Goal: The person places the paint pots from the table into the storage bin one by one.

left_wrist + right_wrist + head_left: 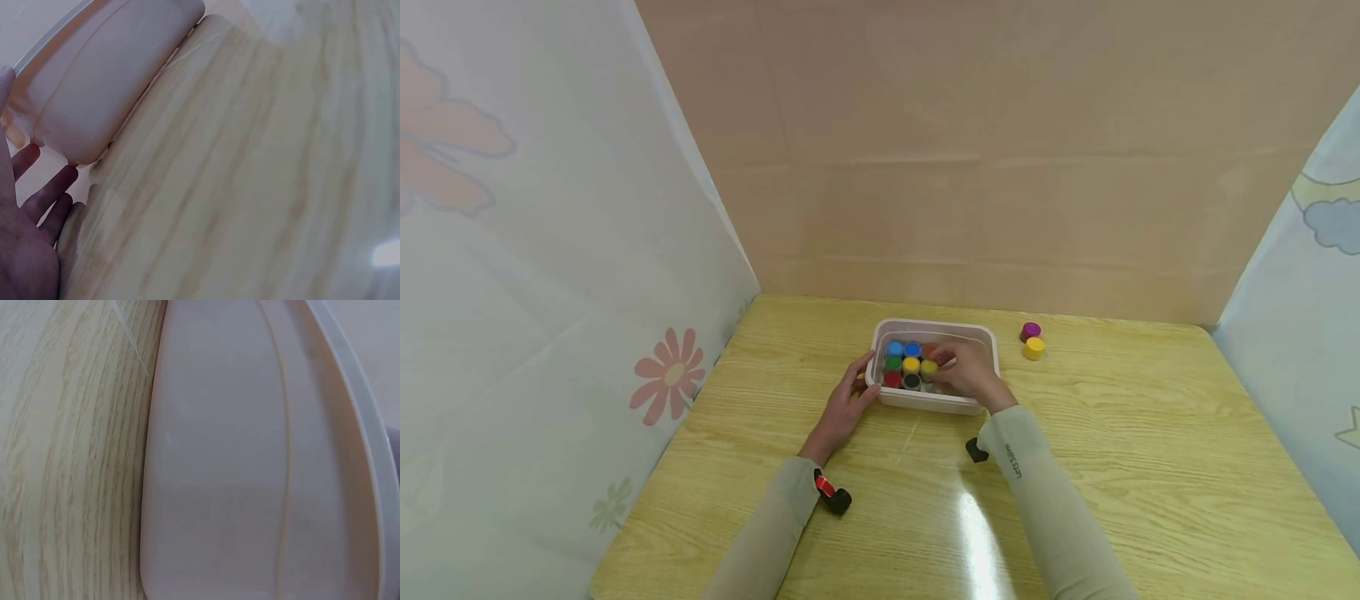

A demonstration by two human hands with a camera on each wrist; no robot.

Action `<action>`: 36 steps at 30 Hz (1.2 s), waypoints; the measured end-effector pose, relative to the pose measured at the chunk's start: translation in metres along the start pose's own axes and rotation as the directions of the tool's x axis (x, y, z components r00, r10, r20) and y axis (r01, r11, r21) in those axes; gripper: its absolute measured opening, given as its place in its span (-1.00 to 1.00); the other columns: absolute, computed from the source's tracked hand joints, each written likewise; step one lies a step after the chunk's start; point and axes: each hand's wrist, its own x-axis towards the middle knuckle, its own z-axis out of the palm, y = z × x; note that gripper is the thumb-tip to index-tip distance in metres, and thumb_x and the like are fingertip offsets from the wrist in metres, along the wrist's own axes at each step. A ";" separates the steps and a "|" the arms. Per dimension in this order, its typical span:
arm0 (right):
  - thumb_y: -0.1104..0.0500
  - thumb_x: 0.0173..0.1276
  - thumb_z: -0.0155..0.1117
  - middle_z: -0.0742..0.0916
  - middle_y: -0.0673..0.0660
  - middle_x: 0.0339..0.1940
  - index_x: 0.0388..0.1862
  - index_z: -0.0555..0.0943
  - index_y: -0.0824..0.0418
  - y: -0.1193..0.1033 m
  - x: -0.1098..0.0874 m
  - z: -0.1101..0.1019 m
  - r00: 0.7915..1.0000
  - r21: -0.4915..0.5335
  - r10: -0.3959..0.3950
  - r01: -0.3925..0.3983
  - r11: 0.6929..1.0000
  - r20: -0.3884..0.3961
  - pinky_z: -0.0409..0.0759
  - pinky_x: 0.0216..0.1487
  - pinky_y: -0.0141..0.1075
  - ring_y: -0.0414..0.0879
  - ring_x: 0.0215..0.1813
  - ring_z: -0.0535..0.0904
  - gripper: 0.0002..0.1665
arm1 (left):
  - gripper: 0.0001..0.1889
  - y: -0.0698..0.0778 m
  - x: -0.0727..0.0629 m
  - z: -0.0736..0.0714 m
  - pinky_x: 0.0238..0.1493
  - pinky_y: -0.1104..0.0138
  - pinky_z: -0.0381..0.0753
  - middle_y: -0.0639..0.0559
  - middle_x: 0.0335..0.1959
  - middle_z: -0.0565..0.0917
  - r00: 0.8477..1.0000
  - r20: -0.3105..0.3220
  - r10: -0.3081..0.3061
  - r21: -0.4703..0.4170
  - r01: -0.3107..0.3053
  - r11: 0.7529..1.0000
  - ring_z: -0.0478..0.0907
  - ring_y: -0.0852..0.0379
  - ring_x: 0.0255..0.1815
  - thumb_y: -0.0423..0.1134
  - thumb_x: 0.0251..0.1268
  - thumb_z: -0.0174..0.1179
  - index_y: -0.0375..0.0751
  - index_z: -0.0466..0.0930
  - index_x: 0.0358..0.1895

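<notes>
A pale pink plastic tub stands on the table, its side wall filling much of the right wrist view. Small paint pots with coloured lids sit in rows at its left, among them a green pot, a red pot and a black pot. My right hand reaches inside over the front wall and pinches a dull-yellow paint pot at the row's right end. At the tub's front left corner my left hand rests with spread fingers against the outside, thumb by the rim.
To the right of the tub, a purple pot and a yellow pot stand close together on the wooden table. A brown paper wall rises behind the table, and a flower-printed sheet hangs at the left.
</notes>
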 end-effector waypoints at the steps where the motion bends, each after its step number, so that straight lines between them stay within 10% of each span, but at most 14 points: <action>1: 0.29 0.32 0.48 0.74 0.31 0.04 0.09 0.70 0.35 0.000 0.000 0.000 1.000 0.002 0.000 0.000 1.000 -0.001 0.69 0.04 -0.08 0.15 0.03 0.70 -0.62 | -0.34 0.000 0.000 0.000 0.35 0.01 0.50 -0.09 0.63 0.23 1.000 -0.001 0.002 0.000 -0.002 1.000 0.47 -0.13 0.43 -0.11 0.67 0.03 0.17 0.01 0.70; 28: 0.19 0.46 0.35 0.72 0.23 0.13 0.15 0.70 0.22 -0.001 -0.003 -0.002 0.999 0.027 0.036 -0.035 0.999 -0.021 0.71 0.06 -0.10 0.10 0.04 0.71 -0.68 | -0.39 -0.003 -0.003 0.002 0.34 -0.06 0.53 0.04 0.58 0.31 0.997 -0.052 0.051 0.019 -0.050 0.999 0.51 -0.07 0.39 0.02 0.63 0.09 0.46 0.13 0.61; 36: 0.21 0.54 0.26 0.72 0.29 0.09 0.23 0.64 0.32 -0.005 -0.004 -0.025 0.990 0.031 -0.067 0.071 0.997 -0.121 0.68 0.16 0.01 0.18 0.09 0.68 -0.64 | -0.39 -0.003 -0.002 0.001 0.35 -0.11 0.49 0.01 0.58 0.31 0.997 -0.044 0.057 -0.001 -0.058 0.998 0.51 -0.13 0.37 0.04 0.62 0.08 0.41 0.14 0.62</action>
